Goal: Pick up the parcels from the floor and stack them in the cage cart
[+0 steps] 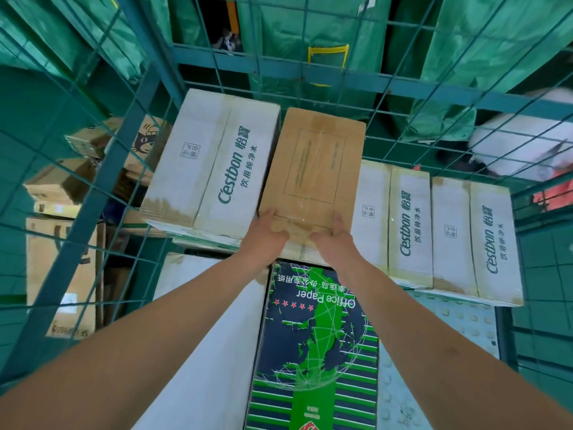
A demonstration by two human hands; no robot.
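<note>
Setting: green wire cage cart (130,169), seen from above, partly loaded; more parcels outside the mesh at left.
Paper box (313,346): nearest, flat on the stack under both forearms; a bump from an arm could shift it.
Left hand (266,231): grasping the brown box's near left corner, thumb on top.
Right hand (333,237): grasping the near right corner, fingers on the lid.
Brown box (313,169): in the cart, between water cartons (214,162) at left and lower ones at right; near end overhanging, seating unclear.
Risk: released early, could tip toward the lower right cartons; pushed hard, fingers pinched against the tall left carton.
Back mesh (403,88): close behind; overshoot would jam the far edge.
</note>
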